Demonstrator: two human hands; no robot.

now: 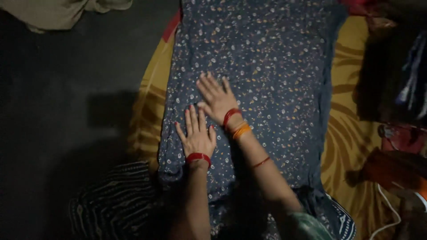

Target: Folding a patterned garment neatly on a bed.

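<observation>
A dark blue cloth with small pale flower prints (275, 66) lies spread flat over a yellow patterned sheet (351, 133). My left hand (195, 133) rests palm down on the cloth near its left edge, fingers apart, red bangles at the wrist. My right hand (216, 98) lies flat just above and to the right of it, fingers spread, with red and orange bangles at the wrist. The two hands nearly touch. Neither hand holds anything.
A dark floor (66, 111) lies left of the sheet. A pale crumpled cloth (58, 13) sits at the top left. A dark striped fabric (115, 200) is at the bottom left. Red and dark items (400, 138) and a white cord (389, 209) are at the right.
</observation>
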